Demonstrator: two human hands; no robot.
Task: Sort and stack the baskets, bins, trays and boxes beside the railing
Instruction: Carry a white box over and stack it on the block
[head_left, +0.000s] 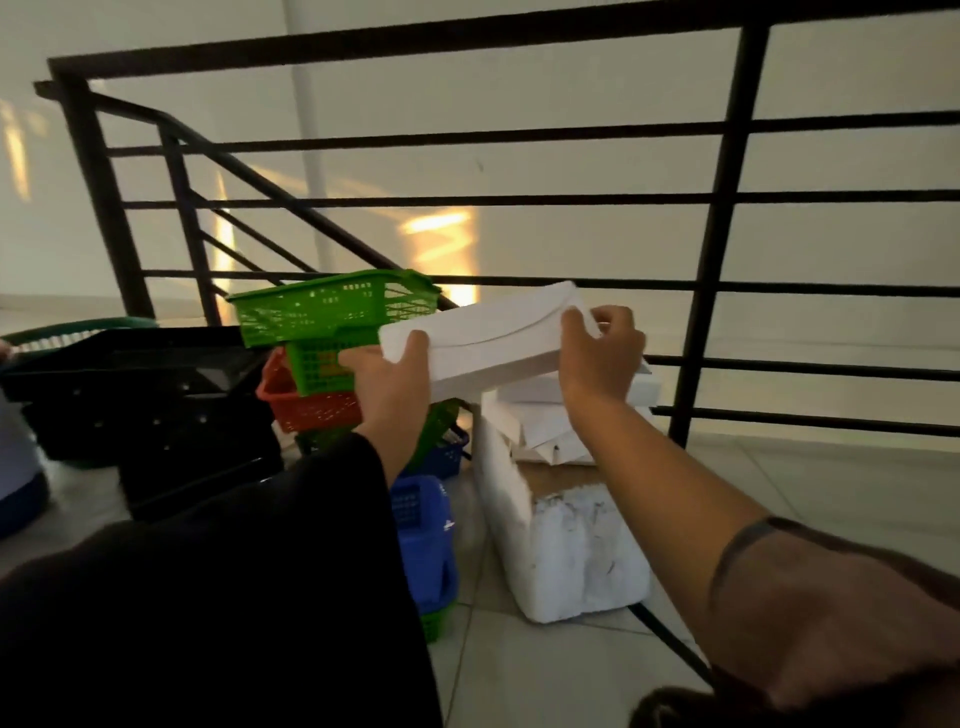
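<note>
At the centre of the frame both hands hold a white foam lid (493, 340), tilted so its right end sits higher, just above a white foam box (566, 545) that stands on the tiled floor (831, 499) at lower centre. The left hand (389, 387) grips the lid's left end, thumb on top and fingers curled beneath; the right hand (597, 358) pinches the upper right corner between thumb and fingertips. Loose white foam pieces (540, 421) lie in the open top of the box. Left of the lid a green basket (332, 306) tops a leaning pile — an orange-red basket (306, 400) below it, blue baskets (423, 535) lower down near the box. Black trays (145, 395) are stacked at the left edge of the frame. A black railing (727, 234) runs behind everything, across the upper half.
</note>
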